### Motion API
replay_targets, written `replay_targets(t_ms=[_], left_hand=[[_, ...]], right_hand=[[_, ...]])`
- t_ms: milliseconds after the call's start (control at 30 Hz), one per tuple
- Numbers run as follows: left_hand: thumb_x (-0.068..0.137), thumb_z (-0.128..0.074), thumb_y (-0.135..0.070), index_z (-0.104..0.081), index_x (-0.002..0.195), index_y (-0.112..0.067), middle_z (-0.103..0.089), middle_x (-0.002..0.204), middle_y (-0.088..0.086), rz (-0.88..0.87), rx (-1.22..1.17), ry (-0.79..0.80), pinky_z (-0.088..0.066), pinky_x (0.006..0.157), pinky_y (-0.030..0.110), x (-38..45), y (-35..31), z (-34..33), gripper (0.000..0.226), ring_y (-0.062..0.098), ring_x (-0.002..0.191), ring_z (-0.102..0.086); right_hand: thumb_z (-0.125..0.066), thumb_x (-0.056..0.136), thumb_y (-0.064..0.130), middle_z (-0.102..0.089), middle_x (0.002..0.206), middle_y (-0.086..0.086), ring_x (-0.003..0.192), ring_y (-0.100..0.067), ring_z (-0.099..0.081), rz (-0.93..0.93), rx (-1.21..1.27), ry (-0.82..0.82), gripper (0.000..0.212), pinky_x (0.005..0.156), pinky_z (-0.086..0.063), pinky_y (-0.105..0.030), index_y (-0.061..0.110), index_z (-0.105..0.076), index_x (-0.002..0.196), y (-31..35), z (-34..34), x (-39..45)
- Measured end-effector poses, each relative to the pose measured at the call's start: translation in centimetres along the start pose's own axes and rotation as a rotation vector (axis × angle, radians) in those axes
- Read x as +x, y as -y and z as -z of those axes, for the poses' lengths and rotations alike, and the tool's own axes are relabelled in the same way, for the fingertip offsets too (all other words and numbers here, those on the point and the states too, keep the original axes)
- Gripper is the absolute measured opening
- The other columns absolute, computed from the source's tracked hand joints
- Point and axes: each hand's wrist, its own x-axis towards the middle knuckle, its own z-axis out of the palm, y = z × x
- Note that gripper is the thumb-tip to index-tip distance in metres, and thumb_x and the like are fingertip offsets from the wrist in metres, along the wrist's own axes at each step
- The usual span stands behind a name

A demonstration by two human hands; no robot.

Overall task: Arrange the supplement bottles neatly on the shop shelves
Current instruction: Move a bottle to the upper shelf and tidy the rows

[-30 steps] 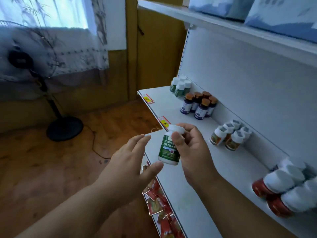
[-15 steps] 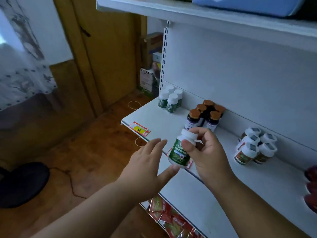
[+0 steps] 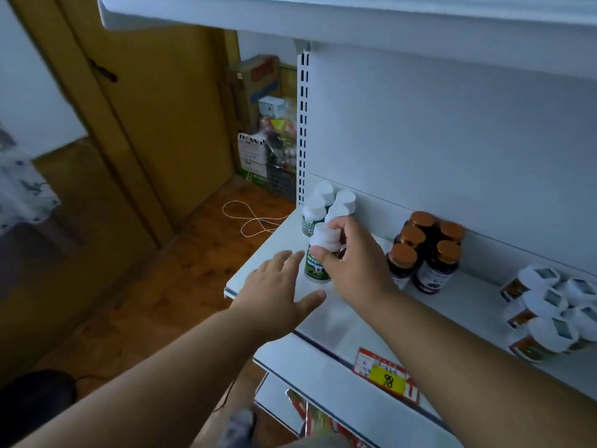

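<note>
My right hand [image 3: 353, 261] grips a white-capped bottle with a green label [image 3: 318, 253], holding it upright just above or on the white shelf [image 3: 277, 244], right in front of a cluster of matching green-label bottles [image 3: 326, 205] at the shelf's back left corner. My left hand [image 3: 277, 295] hovers with fingers spread beside the held bottle, near the shelf's left front edge, holding nothing.
To the right stand several dark bottles with orange caps [image 3: 426, 250], then white-capped bottles with orange labels [image 3: 549, 308]. A yellow price tag [image 3: 386, 376] sits on the shelf's front lip. An upper shelf [image 3: 355, 21] hangs overhead. Boxes [image 3: 258, 124] and a cord lie on the wooden floor.
My right hand has carried the green-label bottle forward to the matching group at the back left of the shelf. My left hand followed, still off the bottle. The view moved closer.
</note>
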Motion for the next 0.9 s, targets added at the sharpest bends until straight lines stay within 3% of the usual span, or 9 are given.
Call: replay_targets(t_ms=[100, 167, 400, 667, 767, 900], left_hand=[[0.088, -0.04, -0.072, -0.012, 0.155, -0.032, -0.015, 0.163, -0.005, -0.036, 0.071, 0.023, -0.02, 0.118, 0.042, 3.7, 2.6, 0.9, 0.083, 0.021, 0.148, -0.017], [0.089, -0.041, -0.071, -0.012, 0.155, -0.028, -0.015, 0.163, -0.003, -0.076, 0.107, 0.028, -0.02, 0.12, 0.044, 6.4, 4.4, 1.3, 0.084, 0.021, 0.149, -0.015], [0.09, -0.043, -0.066, -0.018, 0.154, -0.02, -0.021, 0.16, 0.001, -0.393, 0.209, 0.077, -0.013, 0.119, 0.037, 13.4, 10.1, 1.3, 0.082, 0.02, 0.148, -0.016], [0.093, -0.032, -0.068, -0.013, 0.155, -0.017, -0.013, 0.163, 0.005, -0.54, 0.244, 0.126, -0.008, 0.121, 0.04, 17.1, 13.2, 1.9, 0.083, 0.023, 0.15, -0.008], [0.093, -0.036, -0.066, -0.012, 0.156, -0.018, -0.012, 0.163, 0.002, -0.536, 0.143, 0.166, -0.01, 0.119, 0.036, 17.3, 13.8, 2.7, 0.082, 0.02, 0.15, -0.01], [0.094, -0.048, -0.055, -0.018, 0.155, -0.026, -0.021, 0.161, -0.008, -0.493, -0.24, 0.201, -0.021, 0.116, 0.033, 16.7, 15.4, 4.2, 0.074, 0.012, 0.147, -0.02]], right_hand=[[-0.072, 0.089, 0.03, -0.056, 0.134, 0.001, 0.119, -0.016, -0.056, 0.024, -0.097, 0.024, 0.047, 0.097, -0.049, -0.026, 0.023, -0.049, 0.129, 0.0, -2.2, 3.6], [-0.073, 0.089, 0.027, -0.056, 0.132, 0.001, 0.118, -0.017, -0.056, 0.03, -0.14, 0.007, 0.048, 0.097, -0.05, -0.03, 0.022, -0.05, 0.13, -0.1, -3.9, 5.4], [-0.073, 0.087, 0.025, -0.047, 0.125, 0.0, 0.107, -0.019, -0.054, -0.085, -0.302, -0.075, 0.041, 0.087, -0.049, -0.032, 0.018, -0.054, 0.122, -1.4, -9.3, 8.3], [-0.07, 0.09, 0.028, -0.047, 0.127, -0.003, 0.116, -0.02, -0.048, -0.222, -0.403, -0.204, 0.047, 0.096, -0.042, -0.029, 0.019, -0.053, 0.133, 0.2, -12.1, 9.5], [-0.064, 0.092, 0.036, -0.045, 0.132, 0.001, 0.118, -0.015, -0.049, -0.279, -0.294, -0.326, 0.053, 0.097, -0.042, -0.026, 0.026, -0.045, 0.14, 0.7, -12.6, 8.2], [-0.047, 0.092, 0.055, -0.048, 0.128, 0.006, 0.116, -0.011, -0.052, -0.383, -0.153, -0.483, 0.056, 0.096, -0.051, -0.038, 0.023, -0.045, 0.137, 1.4, -13.8, 6.0]])
